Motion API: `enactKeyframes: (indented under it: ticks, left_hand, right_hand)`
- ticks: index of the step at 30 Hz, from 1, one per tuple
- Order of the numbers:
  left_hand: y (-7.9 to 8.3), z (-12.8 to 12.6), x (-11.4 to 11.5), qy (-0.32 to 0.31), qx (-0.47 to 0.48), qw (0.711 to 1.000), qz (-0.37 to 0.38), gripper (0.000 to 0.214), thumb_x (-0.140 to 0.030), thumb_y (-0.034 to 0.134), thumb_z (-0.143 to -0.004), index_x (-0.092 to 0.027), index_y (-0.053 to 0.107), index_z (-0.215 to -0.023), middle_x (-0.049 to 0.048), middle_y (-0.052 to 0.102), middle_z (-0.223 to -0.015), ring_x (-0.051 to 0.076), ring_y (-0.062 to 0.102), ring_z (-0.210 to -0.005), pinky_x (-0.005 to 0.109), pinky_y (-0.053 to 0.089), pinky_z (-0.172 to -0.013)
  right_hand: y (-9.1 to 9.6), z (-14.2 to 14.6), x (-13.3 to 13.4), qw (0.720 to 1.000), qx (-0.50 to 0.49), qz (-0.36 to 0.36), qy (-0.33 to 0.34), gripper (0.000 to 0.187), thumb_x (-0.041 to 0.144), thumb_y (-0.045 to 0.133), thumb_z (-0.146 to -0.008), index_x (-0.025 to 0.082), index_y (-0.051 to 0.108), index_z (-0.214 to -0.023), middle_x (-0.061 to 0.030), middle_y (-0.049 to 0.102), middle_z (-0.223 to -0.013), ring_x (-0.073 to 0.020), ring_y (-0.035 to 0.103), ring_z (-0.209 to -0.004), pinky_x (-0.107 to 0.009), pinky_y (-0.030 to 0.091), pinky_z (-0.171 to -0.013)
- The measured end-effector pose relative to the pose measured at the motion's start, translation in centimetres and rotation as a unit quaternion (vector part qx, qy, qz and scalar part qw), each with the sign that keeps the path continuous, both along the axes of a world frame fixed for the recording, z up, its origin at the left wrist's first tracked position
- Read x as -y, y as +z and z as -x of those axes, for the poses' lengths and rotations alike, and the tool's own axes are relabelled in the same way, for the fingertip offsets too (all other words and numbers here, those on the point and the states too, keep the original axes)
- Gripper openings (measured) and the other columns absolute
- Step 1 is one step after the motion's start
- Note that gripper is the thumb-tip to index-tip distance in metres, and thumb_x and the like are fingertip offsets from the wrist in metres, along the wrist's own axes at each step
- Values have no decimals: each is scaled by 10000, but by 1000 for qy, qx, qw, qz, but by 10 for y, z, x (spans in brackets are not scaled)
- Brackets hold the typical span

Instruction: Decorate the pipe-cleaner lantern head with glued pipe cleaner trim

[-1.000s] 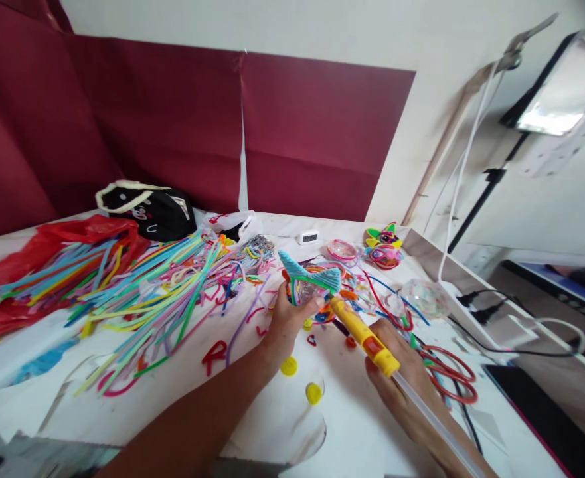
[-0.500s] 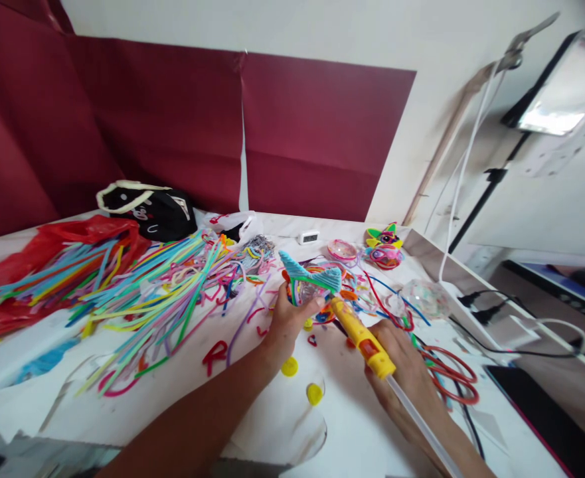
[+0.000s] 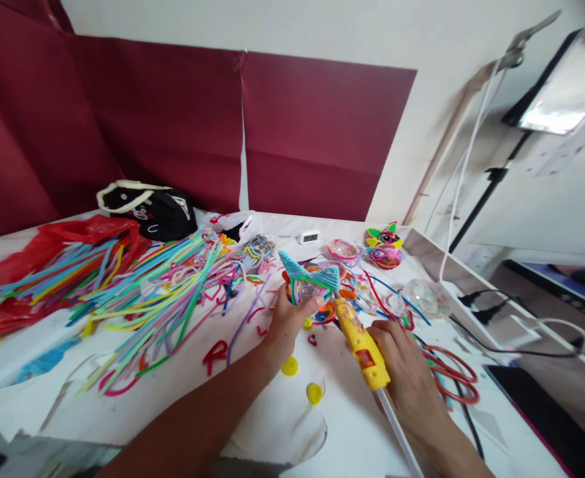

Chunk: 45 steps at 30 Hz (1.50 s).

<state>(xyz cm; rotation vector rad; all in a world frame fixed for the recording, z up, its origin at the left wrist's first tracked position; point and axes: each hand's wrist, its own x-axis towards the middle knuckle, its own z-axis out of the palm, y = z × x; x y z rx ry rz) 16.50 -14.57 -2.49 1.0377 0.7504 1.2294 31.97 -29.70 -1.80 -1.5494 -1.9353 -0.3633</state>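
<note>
My left hand (image 3: 292, 317) is closed around a pipe-cleaner craft piece (image 3: 308, 273), which has a light blue, two-pointed top edged in green and a clear part below. In my right hand (image 3: 398, 362) is a yellow hot glue gun (image 3: 362, 344), a white glue stick (image 3: 396, 428) running out of its back end. The gun's nozzle meets or nearly meets the right side of the blue part; exact contact is too small to tell. Beneath the hands lie yellow discs (image 3: 315, 394) and a red pipe-cleaner shape (image 3: 216, 356).
Bundles of coloured pipe cleaners (image 3: 167, 285) cover the left, partly in a red plastic bag (image 3: 3, 279). A black bag (image 3: 157, 212) stands behind. Finished-looking colourful pieces (image 3: 384, 255) sit at the back right. Orange rings (image 3: 454, 375), cables and a power strip (image 3: 471, 312) lie right.
The glue gun has tipped steeper, its back end swinging left and down while the nozzle shifts slightly along the craft piece's right edge. My left hand has hardly moved.
</note>
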Motion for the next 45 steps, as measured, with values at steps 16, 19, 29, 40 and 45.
enactKeyframes:
  ticks: [16,19,29,40,45]
  left_hand:
    - [2,1,-9,25,19,999,-1,627,-304,906,-545,-181,585,-1069,51,738,-985,218,694,-889,366,533,-860]
    - [1,-1,-9,39,10,999,9,643,-320,916,-522,-180,587,-1057,41,725,-957,208,681,-861,366,526,-858]
    - [-1,-1,-3,30,-17,999,-16,637,-347,898,-575,-187,564,-1094,61,723,-1017,212,677,-891,360,531,-852]
    - [1,-3,4,52,-39,997,-29,667,-329,894,-580,-185,552,-1134,95,713,-1111,233,694,-961,367,541,-872]
    - [3,-4,5,49,-40,997,-42,646,-315,893,-584,-189,532,-1105,107,701,-1154,244,700,-997,361,545,-866]
  right_hand:
    - [-16,-15,26,981,-41,189,15,460,62,513,-802,243,559,-1223,-111,565,-1224,-243,649,-1026,-400,575,-850]
    - [-22,-18,24,970,-48,239,21,446,49,528,-784,231,616,-1182,-106,600,-1184,-228,672,-968,-390,582,-835]
    - [9,0,0,936,-305,174,-2,395,382,621,-871,223,642,-1231,-126,643,-1294,-271,642,-1156,-477,530,-981]
    - [31,39,-74,746,-652,132,-37,567,568,808,-658,211,660,-1073,-95,736,-1073,-277,678,-1018,-383,522,-855]
    - [35,44,-77,709,-687,154,-30,430,510,826,-644,204,684,-911,-45,724,-918,-213,674,-866,-320,507,-784]
